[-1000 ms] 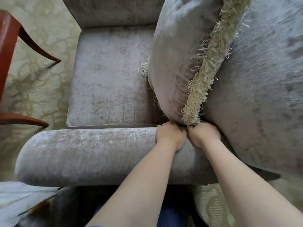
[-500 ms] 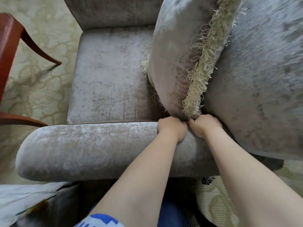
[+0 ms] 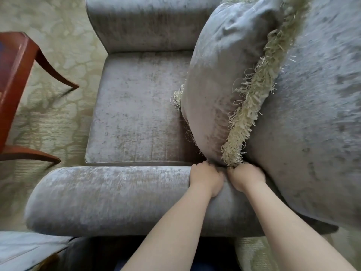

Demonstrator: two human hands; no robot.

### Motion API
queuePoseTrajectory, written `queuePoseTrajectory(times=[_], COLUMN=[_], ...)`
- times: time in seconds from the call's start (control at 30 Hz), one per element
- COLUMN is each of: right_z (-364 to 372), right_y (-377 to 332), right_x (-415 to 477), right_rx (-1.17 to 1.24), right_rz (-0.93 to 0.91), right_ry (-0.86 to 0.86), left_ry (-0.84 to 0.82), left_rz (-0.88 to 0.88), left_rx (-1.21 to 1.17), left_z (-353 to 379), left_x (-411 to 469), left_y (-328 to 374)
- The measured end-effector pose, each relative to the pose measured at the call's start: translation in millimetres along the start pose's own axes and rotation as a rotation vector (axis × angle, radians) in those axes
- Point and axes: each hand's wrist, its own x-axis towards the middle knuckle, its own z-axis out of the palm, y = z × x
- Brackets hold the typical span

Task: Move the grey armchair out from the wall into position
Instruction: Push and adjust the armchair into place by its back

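Note:
The grey velvet armchair (image 3: 136,116) fills the head view, seen from above its near armrest (image 3: 109,200). Its backrest (image 3: 312,118) rises on the right. A grey cushion (image 3: 224,75) with a pale fringe leans against the backrest. My left hand (image 3: 206,178) and my right hand (image 3: 246,178) sit side by side on the top of the near armrest, where it meets the backrest. Both hands curl over the armrest, with the fingertips tucked in at the cushion's lower corner.
A red-brown wooden table (image 3: 13,79) with curved legs stands on the left, close to the chair's front. Pale patterned carpet (image 3: 48,118) covers the floor. A light fabric thing (image 3: 25,249) lies at the bottom left.
The armchair has shifted slightly in the view and more of its far armrest shows. Both hands stay in the same grip on the near armrest.

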Motion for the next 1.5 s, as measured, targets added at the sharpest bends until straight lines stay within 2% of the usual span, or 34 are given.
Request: queuePoseTrajectory(times=[0.1, 0.17, 0.23, 0.3, 0.33, 0.4, 0.47, 0.6, 0.7, 0.83, 0.9, 1.2, 1.5], right_z=[-6, -20, -27, -28, -25, -16, -6, 25, 51, 71, 74, 77, 81], right_y=[-20, -50, -88, -134, -157, -207, -257, -344, -384, -400, -400, -394, -378], right_x=[-3, -5, -6, -10, -11, -20, -32, -59, -75, -77, -74, -75, -86], right_rx=[-0.194, -0.439, -0.645, -0.713, -0.67, -0.439, -0.253, -0.075, -0.02, 0.048, 0.035, 0.0, -0.043], right_rz=[0.121, 0.222, 0.15, 0.007, -0.078, -0.27, -0.428, -0.534, -0.546, -0.445, -0.423, -0.461, -0.49], right_ry=[-0.056, -0.203, -0.323, -0.365, -0.321, -0.172, -0.134, -0.198, -0.177, -0.086, -0.075, -0.059, -0.09], left_ry=[0.02, 0.023, 0.005, -0.013, -0.016, -0.018, -0.053, -0.08, -0.054, -0.065, -0.088, -0.072, -0.065], left_rz=[0.021, -0.011, -0.082, -0.182, -0.241, -0.37, -0.505, -0.722, -0.823, -0.974, -1.01, -0.968, -0.945], left_rx=[-0.003, 0.003, 0.019, 0.023, 0.024, 0.035, 0.052, 0.025, -0.066, -0.244, -0.26, -0.187, -0.226], left_z=[-1, -5, -11, -21, -28, -41, -52, -59, -59, -64, -66, -62, -49], left_x=[-9, -13, -17, -22, -24, -32, -44, -71, -80, -78, -76, -83, -99], left_y=[-19, -46, -86, -135, -162, -215, -267, -349, -374, -382, -383, -378, -371])
